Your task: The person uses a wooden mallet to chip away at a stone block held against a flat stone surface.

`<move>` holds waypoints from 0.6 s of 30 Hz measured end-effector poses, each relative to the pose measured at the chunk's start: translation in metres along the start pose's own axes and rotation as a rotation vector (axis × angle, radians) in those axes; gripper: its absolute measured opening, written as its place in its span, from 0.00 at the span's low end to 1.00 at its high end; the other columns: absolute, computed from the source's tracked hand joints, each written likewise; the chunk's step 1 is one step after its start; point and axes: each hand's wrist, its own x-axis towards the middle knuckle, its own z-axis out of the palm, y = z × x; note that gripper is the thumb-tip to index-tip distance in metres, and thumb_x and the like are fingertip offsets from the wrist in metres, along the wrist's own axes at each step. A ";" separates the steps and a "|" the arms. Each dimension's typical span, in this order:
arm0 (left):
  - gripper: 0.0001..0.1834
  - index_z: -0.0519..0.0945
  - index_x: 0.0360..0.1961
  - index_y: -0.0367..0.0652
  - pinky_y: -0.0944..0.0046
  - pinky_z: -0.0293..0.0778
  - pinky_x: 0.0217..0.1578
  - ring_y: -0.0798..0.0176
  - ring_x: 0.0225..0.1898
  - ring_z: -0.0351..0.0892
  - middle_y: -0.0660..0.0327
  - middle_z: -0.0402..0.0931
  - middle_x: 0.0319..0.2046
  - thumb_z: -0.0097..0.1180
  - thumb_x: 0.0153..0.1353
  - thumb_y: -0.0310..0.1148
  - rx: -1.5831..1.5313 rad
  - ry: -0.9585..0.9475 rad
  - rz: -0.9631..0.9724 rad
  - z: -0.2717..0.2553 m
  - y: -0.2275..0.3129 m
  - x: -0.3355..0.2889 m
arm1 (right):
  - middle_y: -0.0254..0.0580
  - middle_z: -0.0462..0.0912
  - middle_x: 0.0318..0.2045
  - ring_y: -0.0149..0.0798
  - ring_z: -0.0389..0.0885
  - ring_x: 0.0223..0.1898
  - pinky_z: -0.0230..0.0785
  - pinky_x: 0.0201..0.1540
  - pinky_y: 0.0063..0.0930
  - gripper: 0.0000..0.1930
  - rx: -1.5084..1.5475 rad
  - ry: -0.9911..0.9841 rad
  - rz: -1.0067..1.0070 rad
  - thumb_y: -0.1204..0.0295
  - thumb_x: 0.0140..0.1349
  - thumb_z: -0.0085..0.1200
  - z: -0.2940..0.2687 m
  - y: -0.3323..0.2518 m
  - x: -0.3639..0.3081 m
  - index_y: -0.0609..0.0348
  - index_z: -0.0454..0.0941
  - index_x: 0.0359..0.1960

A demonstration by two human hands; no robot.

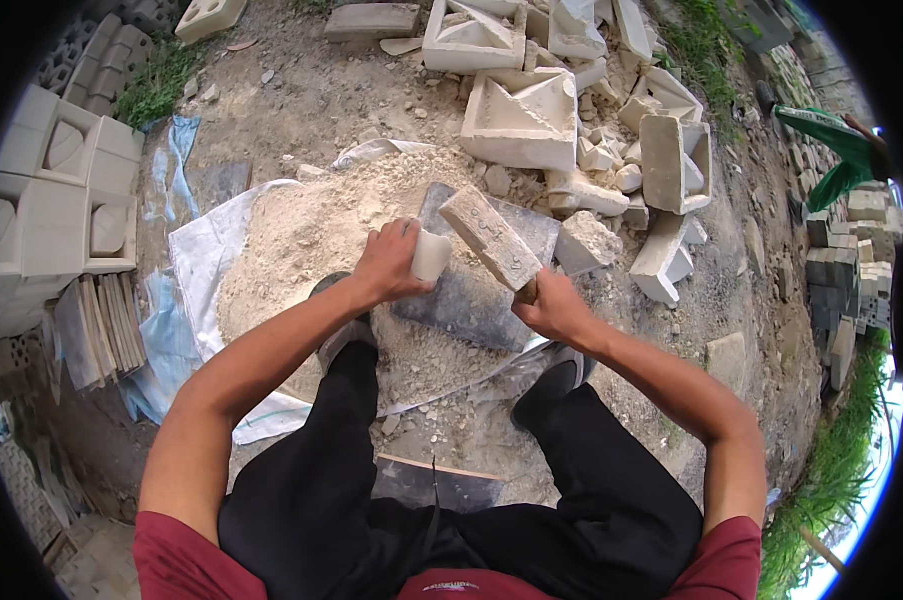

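Note:
My left hand (389,262) is closed round a pale chunk of block (431,256), holding it over a flat dark slab (471,308). My right hand (555,304) grips the short handle of a dusty wooden mallet (489,238). Its long rectangular head is raised at a slant above the slab, just right of the chunk, with a gap between them. Under my left forearm and round the slab spreads a heap of crushed pale rubble (301,240), lying on a white woven sheet (203,262).
Broken hollow blocks (521,118) and loose fragments are piled beyond the slab to the right. Whole pale blocks (56,140) are stacked at the left, above thin upright slabs (101,325). At the far right, a person's green garment (821,140) shows near grey block stacks (836,280).

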 end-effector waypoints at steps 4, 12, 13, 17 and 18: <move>0.55 0.62 0.64 0.32 0.46 0.61 0.61 0.42 0.63 0.63 0.42 0.64 0.60 0.73 0.39 0.50 -0.027 -0.068 -0.025 -0.009 -0.002 0.000 | 0.71 0.80 0.32 0.70 0.79 0.38 0.72 0.44 0.52 0.22 -0.129 -0.004 0.012 0.67 0.50 0.60 0.010 0.025 0.005 0.72 0.71 0.40; 0.55 0.61 0.65 0.34 0.46 0.60 0.62 0.42 0.64 0.62 0.42 0.63 0.62 0.73 0.39 0.50 -0.061 -0.015 0.007 -0.005 -0.017 -0.013 | 0.68 0.81 0.29 0.68 0.81 0.36 0.73 0.42 0.52 0.22 0.006 -0.051 0.018 0.66 0.50 0.61 0.006 -0.012 -0.004 0.71 0.71 0.40; 0.56 0.60 0.66 0.34 0.46 0.59 0.62 0.42 0.64 0.62 0.42 0.62 0.62 0.73 0.40 0.51 -0.046 -0.035 0.008 -0.007 -0.014 -0.010 | 0.67 0.81 0.30 0.67 0.81 0.36 0.73 0.43 0.52 0.23 -0.084 -0.038 0.007 0.66 0.51 0.62 0.012 0.001 -0.007 0.71 0.71 0.42; 0.56 0.58 0.67 0.34 0.46 0.59 0.63 0.43 0.66 0.60 0.43 0.61 0.63 0.72 0.41 0.52 -0.013 -0.053 0.012 -0.006 -0.013 -0.010 | 0.63 0.83 0.30 0.63 0.83 0.35 0.75 0.41 0.47 0.18 -0.073 -0.029 0.060 0.67 0.50 0.61 0.009 0.015 -0.006 0.69 0.76 0.39; 0.56 0.58 0.67 0.34 0.46 0.58 0.63 0.43 0.66 0.60 0.43 0.61 0.63 0.72 0.42 0.52 -0.011 -0.043 0.003 -0.003 -0.016 -0.013 | 0.61 0.83 0.29 0.61 0.83 0.34 0.75 0.40 0.45 0.17 -0.028 -0.015 0.048 0.67 0.50 0.61 0.000 0.005 -0.005 0.68 0.77 0.38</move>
